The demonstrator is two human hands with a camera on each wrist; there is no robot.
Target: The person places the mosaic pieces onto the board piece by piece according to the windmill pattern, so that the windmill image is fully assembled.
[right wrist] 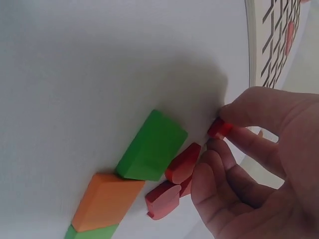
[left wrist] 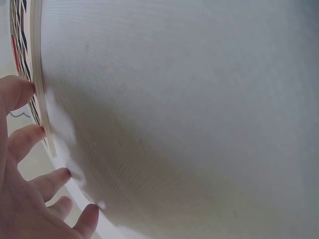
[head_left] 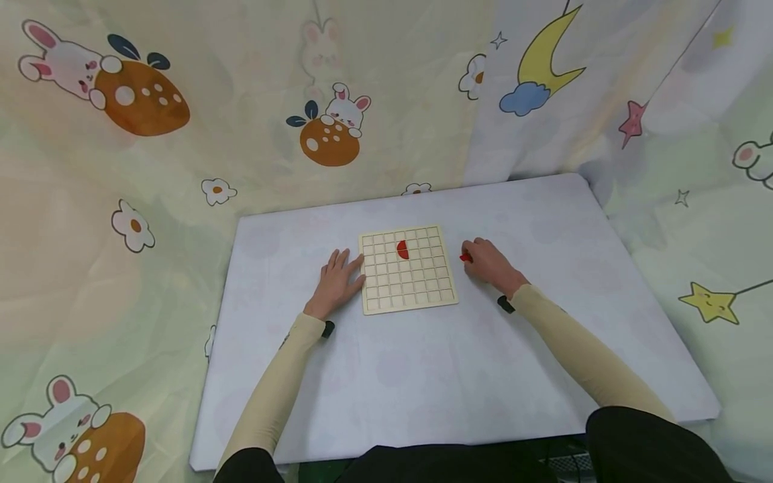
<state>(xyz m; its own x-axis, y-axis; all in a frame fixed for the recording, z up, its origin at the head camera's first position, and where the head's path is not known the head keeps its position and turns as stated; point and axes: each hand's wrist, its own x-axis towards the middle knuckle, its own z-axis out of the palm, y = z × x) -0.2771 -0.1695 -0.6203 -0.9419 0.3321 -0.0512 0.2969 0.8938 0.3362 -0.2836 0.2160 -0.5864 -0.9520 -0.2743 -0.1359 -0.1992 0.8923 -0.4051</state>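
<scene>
A pale wooden grid board [head_left: 410, 295] lies on the white table, bearing a red half-round shape [head_left: 403, 255] toward its upper middle. My left hand [head_left: 334, 285] rests at the board's left side, fingers spread; its thumb and index finger touch the edge in the left wrist view. To the right of the board, my right hand [head_left: 488, 263] pinches a small red block [right wrist: 219, 128] between thumb and index finger, the other fingers curled loosely. Beside those fingers in the right wrist view lie several more red blocks [right wrist: 183, 163].
Next to the red blocks in the right wrist view are a green block [right wrist: 152, 147], an orange block [right wrist: 107, 200] and a light green block [right wrist: 92, 233]. A patterned cloth [head_left: 253, 147] hangs behind the table [head_left: 386, 382] and at its sides.
</scene>
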